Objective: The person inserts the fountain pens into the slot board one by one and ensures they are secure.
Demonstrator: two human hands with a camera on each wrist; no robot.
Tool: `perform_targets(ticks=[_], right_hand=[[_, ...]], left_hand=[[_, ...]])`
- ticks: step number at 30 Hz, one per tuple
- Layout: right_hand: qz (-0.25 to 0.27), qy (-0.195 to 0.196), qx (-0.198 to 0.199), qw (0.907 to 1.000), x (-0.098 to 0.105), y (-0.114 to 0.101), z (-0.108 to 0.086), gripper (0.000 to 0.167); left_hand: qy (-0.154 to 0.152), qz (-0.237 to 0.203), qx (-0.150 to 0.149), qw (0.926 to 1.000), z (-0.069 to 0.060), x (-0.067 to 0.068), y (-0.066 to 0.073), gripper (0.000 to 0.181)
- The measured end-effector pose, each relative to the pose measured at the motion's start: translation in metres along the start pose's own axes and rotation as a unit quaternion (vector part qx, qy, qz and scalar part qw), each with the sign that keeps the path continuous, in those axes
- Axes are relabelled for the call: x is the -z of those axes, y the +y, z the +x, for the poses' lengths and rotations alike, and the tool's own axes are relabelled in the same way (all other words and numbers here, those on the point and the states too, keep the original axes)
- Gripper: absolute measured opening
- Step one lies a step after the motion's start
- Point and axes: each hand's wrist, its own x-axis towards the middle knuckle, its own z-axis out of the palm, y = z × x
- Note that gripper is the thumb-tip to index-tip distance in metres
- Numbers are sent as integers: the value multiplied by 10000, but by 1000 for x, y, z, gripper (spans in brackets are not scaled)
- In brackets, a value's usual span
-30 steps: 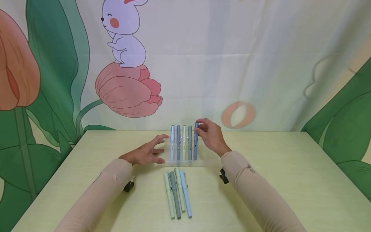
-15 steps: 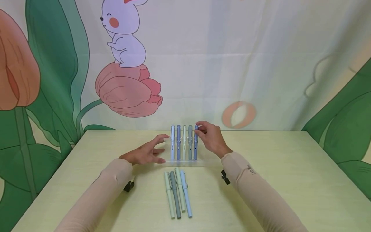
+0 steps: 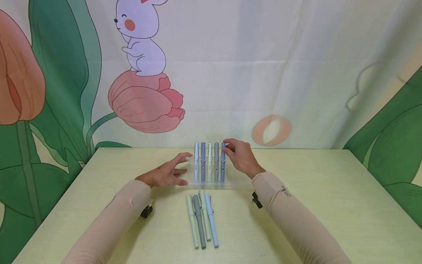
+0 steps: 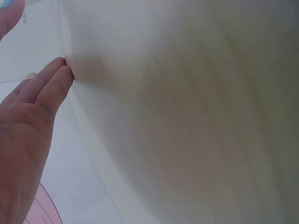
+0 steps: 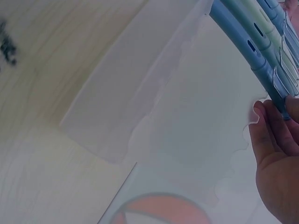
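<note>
A clear pen stand (image 3: 235, 186) holds a row of several upright capped pens in the head view. My right hand (image 3: 243, 157) pinches the cap of the dark blue pen (image 3: 222, 171) at the row's right end between thumb and fingers. In the right wrist view, that blue pen (image 5: 240, 39) leans across the corner, its clip near my fingertips. My left hand (image 3: 165, 172), fingers spread and bent a little, is at the stand's left end beside the pale lavender pen (image 3: 196, 167). Whether it touches the stand is unclear. In the left wrist view the left hand's fingers (image 4: 53, 86) look extended.
In front of the stand, several capped pens lie side by side on the pale wooden table (image 3: 132, 238): a light green pen (image 3: 192, 223), a dark grey-green pen (image 3: 199, 223), and a light blue pen (image 3: 212, 222) among them. A printed curtain (image 3: 211, 73) hangs behind the table.
The dark blue pen has come down slightly in my right hand, its top now level with the others, and its clip has turned toward the front. The left hand stays in place.
</note>
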Motion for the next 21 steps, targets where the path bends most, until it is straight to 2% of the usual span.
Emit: perform_targets(ticks=[11, 21], right_hand=[[-115, -115, 18, 9999, 6, 0, -4, 49], [197, 366, 412, 9983, 21, -4, -19, 43]], left_hand=[[19, -2, 2, 10000, -2, 0, 2, 93], [13, -1, 7, 10000, -2, 0, 2, 95]])
